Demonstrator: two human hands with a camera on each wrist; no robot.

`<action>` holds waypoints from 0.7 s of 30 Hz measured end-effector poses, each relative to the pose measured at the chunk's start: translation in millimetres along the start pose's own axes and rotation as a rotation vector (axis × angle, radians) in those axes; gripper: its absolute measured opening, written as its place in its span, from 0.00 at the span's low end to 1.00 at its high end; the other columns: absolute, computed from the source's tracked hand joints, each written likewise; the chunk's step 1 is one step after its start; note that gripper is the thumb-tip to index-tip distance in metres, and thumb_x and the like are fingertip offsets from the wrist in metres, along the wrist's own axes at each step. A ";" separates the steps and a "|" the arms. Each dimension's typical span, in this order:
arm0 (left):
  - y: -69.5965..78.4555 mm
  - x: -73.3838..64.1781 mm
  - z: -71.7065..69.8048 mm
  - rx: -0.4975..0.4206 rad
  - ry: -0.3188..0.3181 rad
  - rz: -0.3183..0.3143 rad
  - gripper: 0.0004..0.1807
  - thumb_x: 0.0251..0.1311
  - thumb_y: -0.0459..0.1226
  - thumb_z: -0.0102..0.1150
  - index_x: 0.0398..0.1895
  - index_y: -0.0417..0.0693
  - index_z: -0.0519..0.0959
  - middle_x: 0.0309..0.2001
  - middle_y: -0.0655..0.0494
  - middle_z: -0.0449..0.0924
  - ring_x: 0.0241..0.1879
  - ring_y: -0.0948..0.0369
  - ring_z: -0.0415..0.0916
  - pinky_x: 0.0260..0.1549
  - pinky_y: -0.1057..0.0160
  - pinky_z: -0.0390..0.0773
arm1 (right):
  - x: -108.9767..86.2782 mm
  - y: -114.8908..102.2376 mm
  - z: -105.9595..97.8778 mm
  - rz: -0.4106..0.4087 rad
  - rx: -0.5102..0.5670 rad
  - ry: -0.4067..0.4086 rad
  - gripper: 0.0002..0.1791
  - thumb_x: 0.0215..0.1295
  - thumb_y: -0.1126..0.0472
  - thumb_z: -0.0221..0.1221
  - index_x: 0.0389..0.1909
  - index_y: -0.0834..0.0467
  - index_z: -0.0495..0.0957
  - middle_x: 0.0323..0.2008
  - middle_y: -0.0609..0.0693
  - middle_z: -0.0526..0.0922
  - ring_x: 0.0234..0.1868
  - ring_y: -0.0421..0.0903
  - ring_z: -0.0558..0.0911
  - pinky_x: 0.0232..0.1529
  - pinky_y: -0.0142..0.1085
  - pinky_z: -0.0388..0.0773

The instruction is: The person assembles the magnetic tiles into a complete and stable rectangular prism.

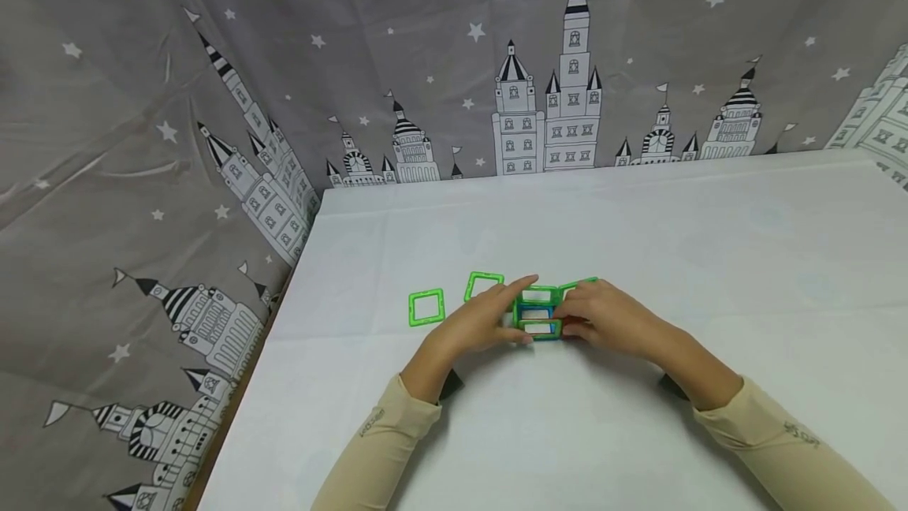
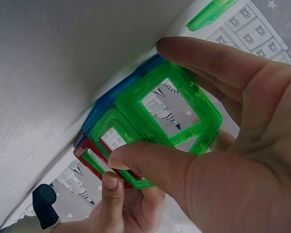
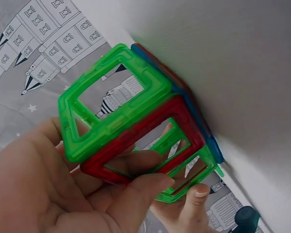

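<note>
A small box of magnetic tiles stands on the white table, with green square tiles [image 2: 131, 109] for walls and a blue tile [image 2: 109, 94] along its base. A red magnetic tile [image 3: 136, 133] forms another side, seen in the right wrist view. My left hand [image 1: 477, 323] holds the box from the left, thumb on the near side and fingers reaching around behind. On the right, my right hand [image 1: 610, 318] pinches the red tile between thumb and fingers, with a fingertip showing through its opening. One green tile [image 3: 70, 131] angles outward above the right fingers.
Two loose green square frames lie left of the box: one tile [image 1: 413, 311] flat and apart, another tile [image 1: 486, 275] just beyond the left hand. The white tabletop [image 1: 567, 432] meets a grey castle-print cloth [image 1: 397, 38] at the back and left.
</note>
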State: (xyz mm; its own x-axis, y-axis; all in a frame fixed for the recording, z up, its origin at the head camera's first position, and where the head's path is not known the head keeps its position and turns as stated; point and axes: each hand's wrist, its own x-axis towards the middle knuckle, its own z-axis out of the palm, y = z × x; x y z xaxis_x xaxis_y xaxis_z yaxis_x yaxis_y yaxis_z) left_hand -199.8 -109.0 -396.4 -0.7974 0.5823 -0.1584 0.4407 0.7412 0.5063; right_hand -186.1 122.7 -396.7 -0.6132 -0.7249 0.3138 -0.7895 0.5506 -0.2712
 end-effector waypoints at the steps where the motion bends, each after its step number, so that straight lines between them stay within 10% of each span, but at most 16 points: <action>1: -0.2 -0.2 -0.2 -0.003 0.001 -0.001 0.48 0.52 0.47 0.67 0.74 0.59 0.52 0.50 0.51 0.74 0.45 0.59 0.72 0.50 0.58 0.74 | 0.3 -0.1 -1.3 0.014 0.017 -0.016 0.08 0.51 0.62 0.68 0.35 0.54 0.83 0.32 0.42 0.83 0.37 0.42 0.79 0.43 0.40 0.76; 9: -2.0 -1.0 -0.4 -0.045 0.010 0.007 0.50 0.51 0.48 0.68 0.74 0.56 0.50 0.59 0.49 0.71 0.56 0.55 0.71 0.59 0.54 0.70 | 10.2 4.8 -26.3 0.185 0.069 -0.038 0.14 0.57 0.58 0.65 0.44 0.59 0.81 0.39 0.51 0.83 0.43 0.48 0.77 0.46 0.44 0.76; 21: -3.5 -0.4 1.7 -0.066 0.007 -0.003 0.50 0.51 0.48 0.68 0.75 0.57 0.50 0.66 0.53 0.66 0.62 0.57 0.67 0.63 0.56 0.67 | 40.4 18.6 -19.5 0.066 -0.112 -0.147 0.06 0.53 0.63 0.68 0.33 0.56 0.84 0.29 0.46 0.82 0.34 0.43 0.77 0.37 0.37 0.78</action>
State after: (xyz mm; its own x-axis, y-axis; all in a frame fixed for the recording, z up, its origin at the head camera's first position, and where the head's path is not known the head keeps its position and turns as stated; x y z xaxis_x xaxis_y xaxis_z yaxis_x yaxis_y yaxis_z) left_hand -200.3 -111.3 -399.5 -0.8017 0.5775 -0.1542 0.4105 0.7194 0.5603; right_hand -226.0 111.7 -371.3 -0.6601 -0.7340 0.1599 -0.7505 0.6356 -0.1808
